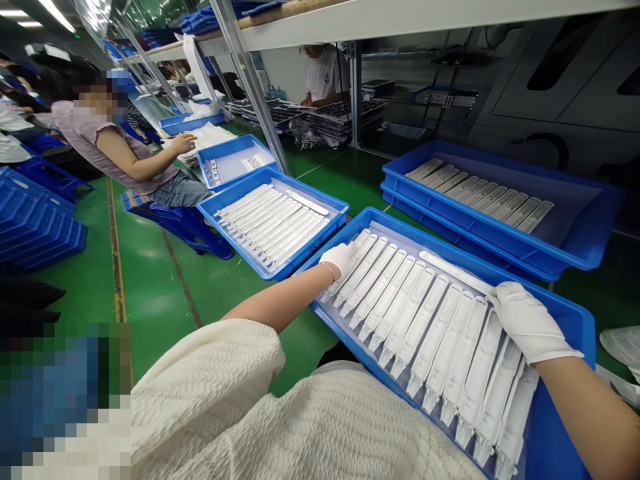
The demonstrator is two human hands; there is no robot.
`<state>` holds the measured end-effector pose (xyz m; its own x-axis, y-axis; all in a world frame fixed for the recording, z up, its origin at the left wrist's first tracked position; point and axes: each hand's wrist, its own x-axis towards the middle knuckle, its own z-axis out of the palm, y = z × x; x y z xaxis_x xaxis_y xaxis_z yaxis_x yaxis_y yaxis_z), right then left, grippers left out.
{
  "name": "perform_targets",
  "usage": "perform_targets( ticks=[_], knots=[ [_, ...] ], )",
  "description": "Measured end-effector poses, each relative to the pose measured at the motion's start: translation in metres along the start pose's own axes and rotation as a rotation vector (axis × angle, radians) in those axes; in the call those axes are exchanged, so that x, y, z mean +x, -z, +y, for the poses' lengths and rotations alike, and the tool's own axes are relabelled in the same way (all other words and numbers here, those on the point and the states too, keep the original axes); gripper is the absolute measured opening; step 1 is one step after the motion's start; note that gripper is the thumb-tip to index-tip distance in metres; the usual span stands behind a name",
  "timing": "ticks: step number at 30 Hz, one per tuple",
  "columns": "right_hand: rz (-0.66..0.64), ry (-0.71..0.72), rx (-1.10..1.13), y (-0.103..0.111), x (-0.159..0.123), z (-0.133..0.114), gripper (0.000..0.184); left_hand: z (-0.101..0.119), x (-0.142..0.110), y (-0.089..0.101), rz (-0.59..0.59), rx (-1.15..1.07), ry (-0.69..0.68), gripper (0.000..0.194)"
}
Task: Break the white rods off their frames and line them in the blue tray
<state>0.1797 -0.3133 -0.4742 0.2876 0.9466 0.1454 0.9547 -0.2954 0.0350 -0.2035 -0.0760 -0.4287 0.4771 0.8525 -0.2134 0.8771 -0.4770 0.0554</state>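
A blue tray (575,327) in front of me holds a row of several long white plastic parts (415,313) lying side by side. My left hand (339,257), in a white glove, rests with curled fingers on the leftmost parts. My right hand (525,320), also gloved, lies flat with fingers stretched over the parts at the row's right end. One more white strip (450,269) lies crosswise along the tray's far side.
Another blue tray (250,257) of white parts sits to the left, and stacked blue trays (590,227) with grey parts to the right. A seated person (115,143) works at the left; another person (325,73) stands at the back. Blue crates (35,227) are piled on the green floor.
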Motion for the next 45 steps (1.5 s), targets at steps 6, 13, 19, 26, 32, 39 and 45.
perform_targets(
  ticks=[6, 13, 19, 26, 32, 39, 45],
  knots=[
    [-0.088, -0.088, -0.005, 0.003, 0.000, -0.003, 0.039, 0.004, -0.003, 0.000, 0.060, 0.149, -0.132, 0.037],
    [0.037, -0.012, 0.015, 0.007, -0.009, 0.001, 0.042, 0.008, -0.009, -0.003, 0.160, 0.212, -0.356, 0.033],
    [0.283, 0.057, 0.129, 0.011, -0.030, -0.005, 0.041, 0.011, -0.010, -0.006, 0.156, 0.253, -0.375, 0.031],
    [0.329, 0.019, 0.205, 0.018, -0.049, -0.017, 0.046, 0.034, -0.017, -0.012, 0.166, 0.296, -0.580, 0.046],
    [0.227, -0.067, 0.305, 0.022, -0.050, -0.020, 0.043, 0.046, -0.023, -0.016, 0.160, 0.327, -0.618, 0.041],
    [0.248, -0.062, 0.319, 0.012, -0.048, -0.017, 0.045, 0.067, -0.044, -0.016, 0.113, 0.360, -0.842, 0.051],
    [0.248, -0.086, 0.323, 0.010, -0.046, -0.015, 0.043, 0.081, -0.047, -0.012, 0.136, 0.353, -0.843, 0.038]
  ],
)
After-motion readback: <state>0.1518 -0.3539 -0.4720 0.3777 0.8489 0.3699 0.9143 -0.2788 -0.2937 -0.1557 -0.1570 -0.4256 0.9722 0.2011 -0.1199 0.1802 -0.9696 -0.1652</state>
